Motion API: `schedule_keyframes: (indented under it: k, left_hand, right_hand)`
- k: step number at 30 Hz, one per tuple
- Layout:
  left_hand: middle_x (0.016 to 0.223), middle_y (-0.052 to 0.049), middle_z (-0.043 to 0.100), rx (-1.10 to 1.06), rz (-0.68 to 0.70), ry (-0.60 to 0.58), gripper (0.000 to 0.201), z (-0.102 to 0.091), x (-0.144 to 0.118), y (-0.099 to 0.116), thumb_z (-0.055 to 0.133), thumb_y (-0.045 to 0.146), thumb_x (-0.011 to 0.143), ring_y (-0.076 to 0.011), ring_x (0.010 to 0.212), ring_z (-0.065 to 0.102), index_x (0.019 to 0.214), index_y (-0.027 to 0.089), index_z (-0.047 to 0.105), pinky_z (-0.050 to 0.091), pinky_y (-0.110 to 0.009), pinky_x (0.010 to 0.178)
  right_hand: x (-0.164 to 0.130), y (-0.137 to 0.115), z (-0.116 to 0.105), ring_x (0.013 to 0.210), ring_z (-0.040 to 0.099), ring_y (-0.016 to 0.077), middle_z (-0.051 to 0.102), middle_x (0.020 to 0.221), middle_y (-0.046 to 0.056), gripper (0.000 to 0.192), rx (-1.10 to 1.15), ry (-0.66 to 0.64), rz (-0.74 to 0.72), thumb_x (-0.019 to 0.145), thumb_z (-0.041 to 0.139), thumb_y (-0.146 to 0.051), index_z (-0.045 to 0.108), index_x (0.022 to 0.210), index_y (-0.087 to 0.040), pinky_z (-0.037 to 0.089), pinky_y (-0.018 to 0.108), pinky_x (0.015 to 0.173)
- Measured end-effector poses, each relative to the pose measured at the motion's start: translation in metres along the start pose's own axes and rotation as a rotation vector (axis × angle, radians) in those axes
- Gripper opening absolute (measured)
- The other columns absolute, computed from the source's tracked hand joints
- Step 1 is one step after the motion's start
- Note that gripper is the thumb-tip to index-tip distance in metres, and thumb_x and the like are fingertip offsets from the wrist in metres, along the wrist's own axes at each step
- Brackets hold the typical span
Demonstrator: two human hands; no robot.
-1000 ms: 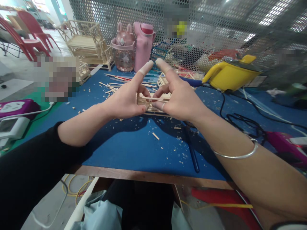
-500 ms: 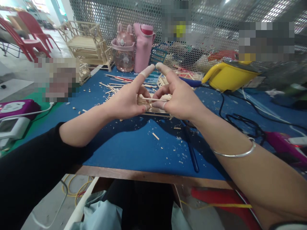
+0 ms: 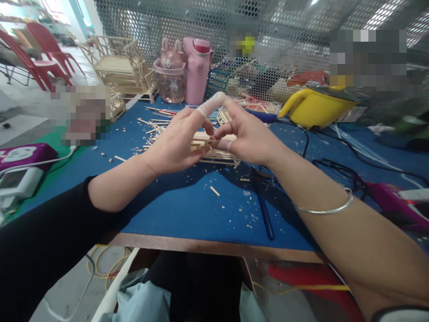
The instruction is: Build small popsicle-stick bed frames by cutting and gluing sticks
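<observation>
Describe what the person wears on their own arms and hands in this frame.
The left arm has a black sleeve pushed up the forearm; the left hand is bare except for a pale finger cot over the index fingertip. The right arm is bare, with a thin silver bangle on the wrist. The right hand shows a pale band on one finger.

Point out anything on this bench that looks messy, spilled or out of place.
Wood chips and short offcuts are scattered over the blue mat in front of the stick frame that both hands pinch. Loose sticks lie strewn behind it, and black cables trail tangled on the right.
</observation>
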State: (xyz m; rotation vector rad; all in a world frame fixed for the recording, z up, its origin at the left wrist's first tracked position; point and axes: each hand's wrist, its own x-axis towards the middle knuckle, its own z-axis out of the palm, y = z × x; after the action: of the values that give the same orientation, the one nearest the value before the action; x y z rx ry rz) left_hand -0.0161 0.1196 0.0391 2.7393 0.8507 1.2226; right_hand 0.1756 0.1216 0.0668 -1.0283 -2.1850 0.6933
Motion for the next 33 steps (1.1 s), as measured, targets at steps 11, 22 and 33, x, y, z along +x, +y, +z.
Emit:
schedule_keyframes:
  k: [11, 22, 33]
  left_hand:
    - [0.092, -0.002, 0.067, -0.247, -0.113, 0.1, 0.061, -0.003, 0.0, 0.009, 0.061, 0.02, 0.077, -0.0223, 0.101, 0.06, 0.135, 0.025, 0.042, 0.044, -0.043, 0.096]
    - [0.076, 0.003, 0.061, -0.938, -0.637, 0.325, 0.059, 0.004, -0.039, 0.105, 0.068, 0.016, 0.073, -0.0097, 0.074, 0.061, 0.126, 0.022, 0.042, 0.051, -0.02, 0.07]
    - [0.078, 0.002, 0.063, -1.088, -0.74, 0.335, 0.063, 0.032, -0.053, 0.112, 0.071, 0.019, 0.071, -0.0087, 0.076, 0.06, 0.127, 0.019, 0.042, 0.048, -0.018, 0.071]
  right_hand:
    - [-0.007, -0.009, -0.012, 0.095, 0.062, 0.0183, 0.065, 0.105, 0.002, 0.074, -0.082, 0.171, -0.159, 0.076, 0.064, -0.019, 0.031, 0.142, -0.028, 0.052, 0.035, 0.08]
    - [-0.106, -0.056, 0.041, 0.086, 0.068, 0.0181, 0.074, 0.094, 0.003, 0.02, -0.348, 0.303, -0.052, 0.091, 0.052, -0.025, 0.07, 0.097, -0.019, 0.049, 0.029, 0.077]
    - [-0.134, -0.054, 0.058, 0.078, 0.067, 0.018, 0.073, 0.082, 0.003, 0.015, -0.329, 0.498, -0.031, 0.086, 0.057, -0.018, 0.071, 0.091, -0.021, 0.048, 0.028, 0.072]
